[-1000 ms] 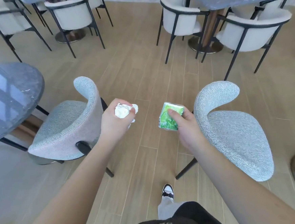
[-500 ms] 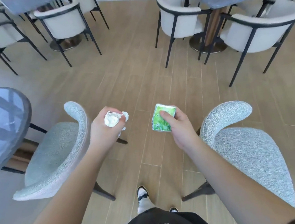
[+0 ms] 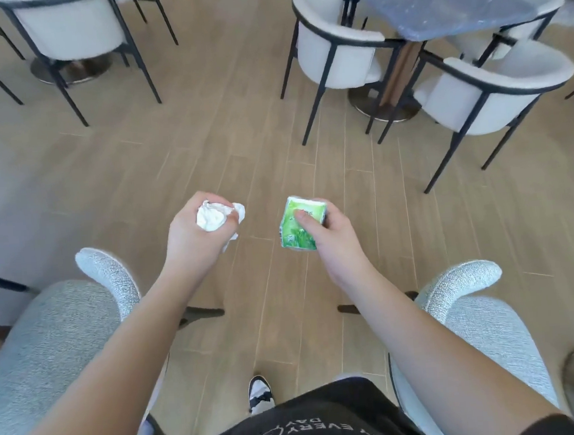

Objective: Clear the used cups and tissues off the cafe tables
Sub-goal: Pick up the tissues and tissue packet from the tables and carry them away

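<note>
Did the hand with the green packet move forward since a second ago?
Yes. The right hand with the green packet has gone forward past the grey chair on the right, which was beside it before.

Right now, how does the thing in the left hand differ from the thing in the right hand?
The left hand grips a white tissue, while the right hand holds a green packet. The tissue is crumpled into an uneven ball; the packet is flat and roughly square. The tissue is plain; the packet is printed. Both are small, are carried above the wooden floor, and rest on no table.
</note>
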A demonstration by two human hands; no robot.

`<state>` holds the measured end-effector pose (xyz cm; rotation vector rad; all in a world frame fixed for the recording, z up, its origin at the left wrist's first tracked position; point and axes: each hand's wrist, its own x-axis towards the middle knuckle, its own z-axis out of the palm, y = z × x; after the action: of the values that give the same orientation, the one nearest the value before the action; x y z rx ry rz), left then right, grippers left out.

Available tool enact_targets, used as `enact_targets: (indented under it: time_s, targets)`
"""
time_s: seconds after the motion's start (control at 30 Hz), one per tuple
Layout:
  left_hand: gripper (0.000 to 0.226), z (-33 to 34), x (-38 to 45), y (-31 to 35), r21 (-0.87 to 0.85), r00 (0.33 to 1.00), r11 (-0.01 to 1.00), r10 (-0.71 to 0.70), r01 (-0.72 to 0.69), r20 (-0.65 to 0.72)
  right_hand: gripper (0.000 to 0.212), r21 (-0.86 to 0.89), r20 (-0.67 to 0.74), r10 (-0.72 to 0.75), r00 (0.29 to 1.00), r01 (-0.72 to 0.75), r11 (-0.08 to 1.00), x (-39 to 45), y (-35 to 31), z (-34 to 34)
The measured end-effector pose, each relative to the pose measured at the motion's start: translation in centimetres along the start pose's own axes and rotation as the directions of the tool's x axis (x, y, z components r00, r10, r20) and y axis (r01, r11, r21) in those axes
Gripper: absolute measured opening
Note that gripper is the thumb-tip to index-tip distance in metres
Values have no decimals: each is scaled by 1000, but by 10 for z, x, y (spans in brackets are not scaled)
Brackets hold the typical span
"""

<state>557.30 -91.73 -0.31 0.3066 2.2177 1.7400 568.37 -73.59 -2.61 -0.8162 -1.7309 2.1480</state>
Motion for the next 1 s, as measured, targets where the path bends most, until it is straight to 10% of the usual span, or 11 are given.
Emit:
enact_targets:
  time_s: [1.0]
  targets:
    - [18,102,474,96,70,994,997,25,-18,-103,14,-3,129,-45,991,46,999,510,-140,18]
